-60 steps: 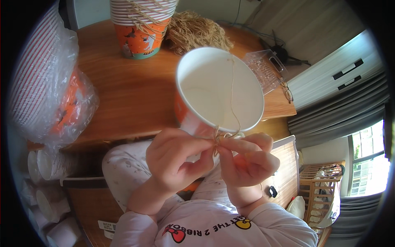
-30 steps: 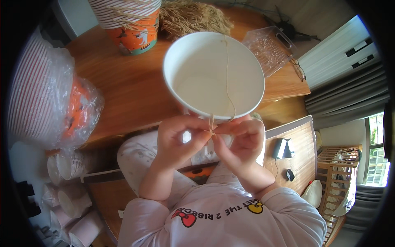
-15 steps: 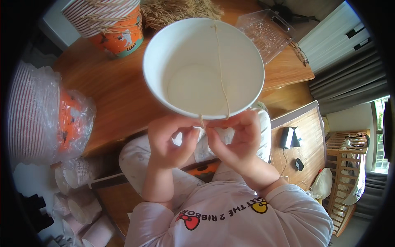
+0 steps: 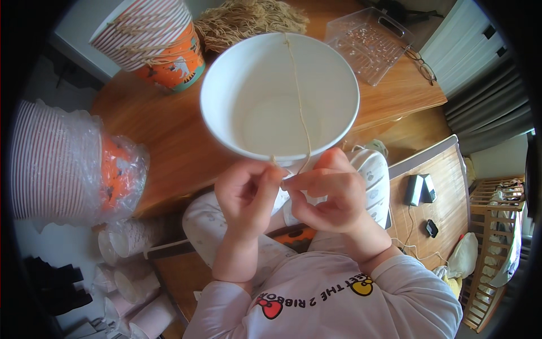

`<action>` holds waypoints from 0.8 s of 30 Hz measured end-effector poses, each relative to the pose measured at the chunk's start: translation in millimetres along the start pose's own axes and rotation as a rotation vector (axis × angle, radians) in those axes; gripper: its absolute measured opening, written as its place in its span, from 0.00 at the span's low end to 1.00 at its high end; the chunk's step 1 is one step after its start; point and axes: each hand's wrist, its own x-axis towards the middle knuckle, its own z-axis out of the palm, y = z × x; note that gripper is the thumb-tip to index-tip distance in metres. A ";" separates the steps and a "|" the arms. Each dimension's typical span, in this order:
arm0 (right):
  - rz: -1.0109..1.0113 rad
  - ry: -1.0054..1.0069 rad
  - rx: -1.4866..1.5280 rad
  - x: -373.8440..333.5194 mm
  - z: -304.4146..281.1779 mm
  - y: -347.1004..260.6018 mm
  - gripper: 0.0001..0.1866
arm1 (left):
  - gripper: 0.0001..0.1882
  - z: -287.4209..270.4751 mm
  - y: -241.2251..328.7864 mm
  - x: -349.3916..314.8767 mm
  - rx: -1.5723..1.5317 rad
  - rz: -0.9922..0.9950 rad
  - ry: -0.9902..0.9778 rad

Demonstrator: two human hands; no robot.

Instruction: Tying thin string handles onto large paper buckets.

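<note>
A large white paper bucket [image 4: 226, 104] stands with its open mouth toward me at the table's near edge. Thin tan twine [image 4: 300, 100] crosses the opening from the far rim and comes over the near rim. Just below that rim, my left hand [image 4: 247, 198] is closed in a pinch at a short end of the twine. My right hand [image 4: 334, 198] pinches the longer strand, its fingertips meeting those of the left. The fingers partly hide the twine where the two ends come together. The bucket's outer wall is mostly out of sight.
On the wooden table [image 4: 169, 135], stacked orange buckets [image 4: 180, 68] with twine stand far left, beside a heap of tan twine [image 4: 251, 25]. A clear plastic tray [image 4: 367, 48] and eyeglasses [image 4: 424, 69] lie far right. Plastic-wrapped buckets [image 4: 62, 164] stand at left.
The right hand's fingers have come off the rim and now pinch the strand, drawing it down toward the left fingertips. The left hand keeps its pinch. The whole view has shifted slightly.
</note>
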 end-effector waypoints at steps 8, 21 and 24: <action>-0.047 -0.048 0.070 7.0 -6.2 0.9 0.21 | 0.07 -20.8 -4.1 -0.7 0.398 0.593 0.198; -0.109 -0.124 0.068 9.0 -18.3 -3.0 0.21 | 0.17 -31.5 27.2 14.3 1.321 1.220 -0.129; -0.124 -0.030 0.045 12.1 -16.9 -1.2 0.17 | 0.17 -29.6 29.9 15.8 1.361 1.196 -0.149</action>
